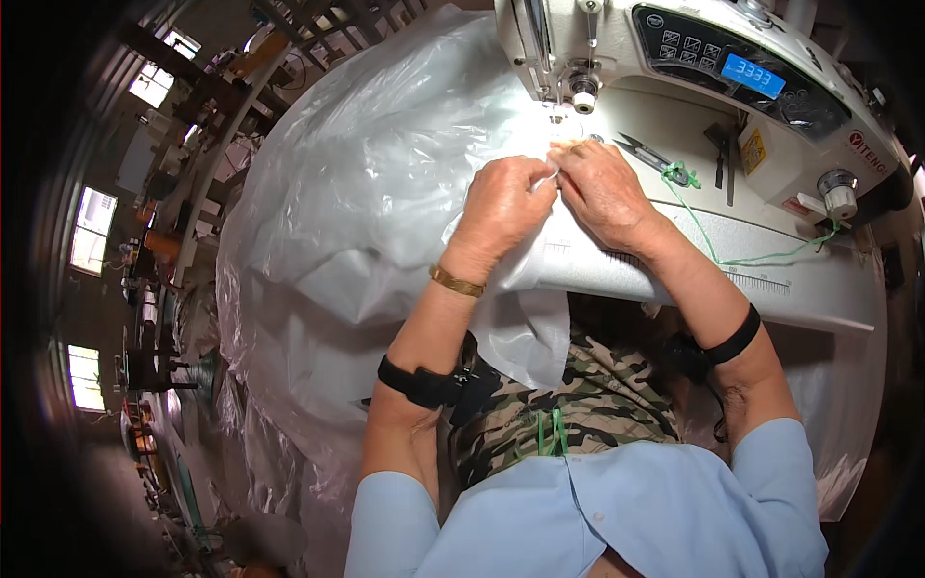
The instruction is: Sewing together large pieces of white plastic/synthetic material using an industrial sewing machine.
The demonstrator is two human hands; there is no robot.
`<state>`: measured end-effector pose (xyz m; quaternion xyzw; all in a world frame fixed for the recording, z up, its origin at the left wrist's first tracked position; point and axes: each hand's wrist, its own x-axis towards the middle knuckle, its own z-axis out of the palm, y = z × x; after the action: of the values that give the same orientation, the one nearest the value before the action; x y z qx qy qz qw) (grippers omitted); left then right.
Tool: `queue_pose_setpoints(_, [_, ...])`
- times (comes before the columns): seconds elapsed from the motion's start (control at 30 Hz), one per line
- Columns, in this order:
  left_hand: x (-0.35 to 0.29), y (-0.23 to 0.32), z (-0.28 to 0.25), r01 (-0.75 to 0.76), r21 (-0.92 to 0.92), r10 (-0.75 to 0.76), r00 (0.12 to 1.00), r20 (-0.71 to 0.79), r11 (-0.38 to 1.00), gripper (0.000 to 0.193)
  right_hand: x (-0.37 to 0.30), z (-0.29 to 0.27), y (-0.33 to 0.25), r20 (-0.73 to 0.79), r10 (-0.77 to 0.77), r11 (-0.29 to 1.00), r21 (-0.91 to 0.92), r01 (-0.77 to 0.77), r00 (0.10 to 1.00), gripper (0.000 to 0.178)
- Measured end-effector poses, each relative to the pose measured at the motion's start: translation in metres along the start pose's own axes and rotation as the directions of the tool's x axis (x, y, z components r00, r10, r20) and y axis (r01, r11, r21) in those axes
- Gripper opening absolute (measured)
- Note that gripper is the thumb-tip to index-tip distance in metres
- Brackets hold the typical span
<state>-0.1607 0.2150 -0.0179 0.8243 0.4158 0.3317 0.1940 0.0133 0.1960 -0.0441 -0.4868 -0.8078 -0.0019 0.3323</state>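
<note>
A large, shiny whitish plastic sheet point(356, 222) spreads over the left side and hangs toward my lap. My left hand point(506, 204) is closed on its edge, thumb and forefinger pinched together just in front of the sewing machine point(665, 48). Right beside it, my right hand point(607, 193) is closed too, its fingertips gathered on the same edge under the bright lamp light, close to the needle area point(557, 118). What lies between my right fingertips is mostly hidden. A loose flap of the sheet drops below my left wrist.
Thread snips point(657, 159) with green string lie on the machine bed right of my right hand. The string point(713, 252) runs to a knob point(838, 193). A dark slim tool point(721, 154) lies farther right. A ruler scale marks the front edge. Racks and windows stand at far left.
</note>
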Motion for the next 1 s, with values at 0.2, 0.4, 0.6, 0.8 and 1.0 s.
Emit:
queue_pose_setpoints(0.2, [-0.063,0.027,-0.051,0.034,-0.332,-0.126,0.957,-0.262,0.943,0.033,-0.004,-0.012,-0.003,0.022,0.130,0.990,0.060,-0.131,0.991,0.032])
queue_pose_setpoints(0.4, [-0.154,-0.003,-0.063,0.079,0.146,-0.019,0.929,-0.370,0.986,0.034,-0.012,-0.011,-0.011,-0.343,0.005,0.995,0.099,0.031,0.939,0.025])
queue_pose_setpoints(0.6, [-0.217,-0.019,-0.052,0.152,0.294,-0.047,0.941,-0.335,0.944,0.040,-0.105,-0.003,-0.082,-0.325,-0.284,0.904,0.222,0.365,0.902,0.015])
queue_pose_setpoints(0.8, [-0.288,-0.056,-0.006,0.256,0.384,-0.222,0.966,-0.130,0.887,0.069,-0.177,0.057,-0.074,-0.052,0.600,0.740,0.416,-0.529,0.798,0.048])
queue_pose_setpoints(1.0, [-0.307,-0.106,0.037,0.450,0.274,-0.373,0.881,-0.290,0.850,0.050,-0.140,0.085,-0.049,0.138,0.665,0.667,0.332,-0.666,0.734,0.051])
